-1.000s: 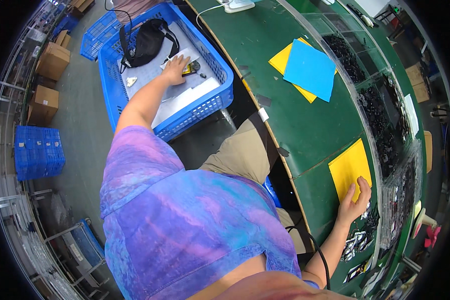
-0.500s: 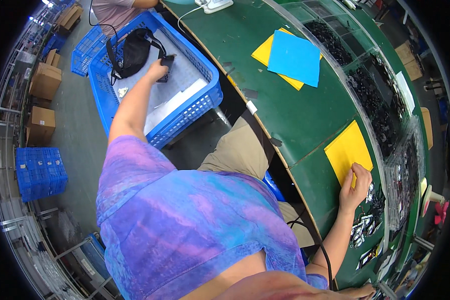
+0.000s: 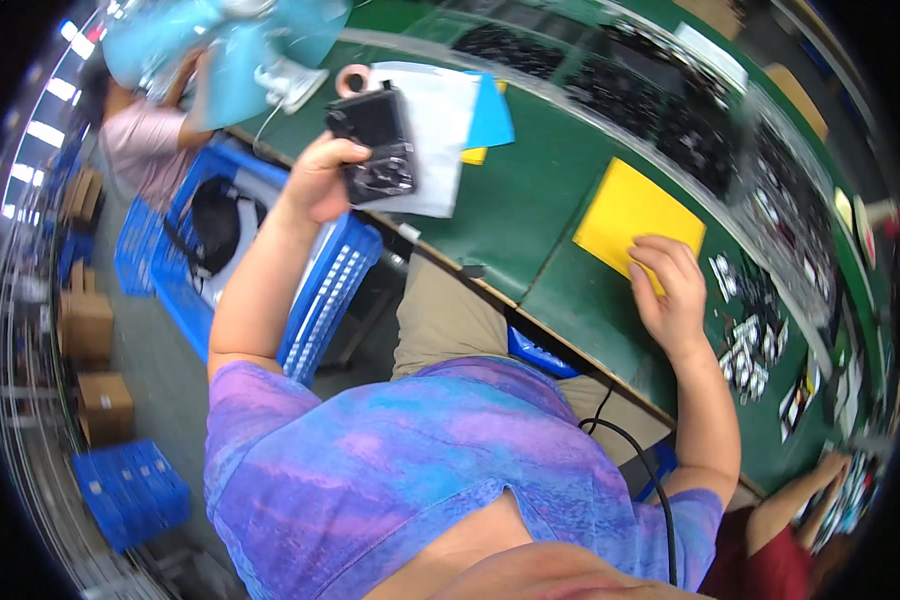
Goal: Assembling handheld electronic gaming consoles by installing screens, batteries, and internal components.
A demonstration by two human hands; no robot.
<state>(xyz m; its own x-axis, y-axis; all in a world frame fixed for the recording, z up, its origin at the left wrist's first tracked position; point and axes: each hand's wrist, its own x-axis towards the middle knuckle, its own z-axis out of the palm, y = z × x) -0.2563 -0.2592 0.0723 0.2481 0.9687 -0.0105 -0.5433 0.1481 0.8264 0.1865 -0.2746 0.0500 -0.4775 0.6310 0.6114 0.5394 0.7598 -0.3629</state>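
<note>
My left hand (image 3: pixel 320 178) is closed on a black rectangular device (image 3: pixel 375 135), its lower part glossy, above the bench's near edge. Directly behind it is a white sheet (image 3: pixel 435 150), overlapping a blue sheet (image 3: pixel 492 112) and a yellow sheet beneath; I cannot tell if the hand also carries the white sheet. Farther right, my right hand (image 3: pixel 673 297) is open, fingers loosely bent and thumb apart, nothing between them. Its fingertips are at the lower edge of another yellow sheet (image 3: pixel 642 215) on the green bench (image 3: pixel 530 235).
A blue crate (image 3: pixel 322 290) with a black bag (image 3: pixel 215 225) stands left of the bench. Small metallic and dark parts (image 3: pixel 755 355) lie right of my right hand. Clear trays (image 3: pixel 660 110) of black parts line the far side. Other people sit at upper left and lower right.
My left hand has come up out of the crate to the bench with the black device. A white sheet now shows over the blue one. The view has turned; my right hand stays by the yellow sheet.
</note>
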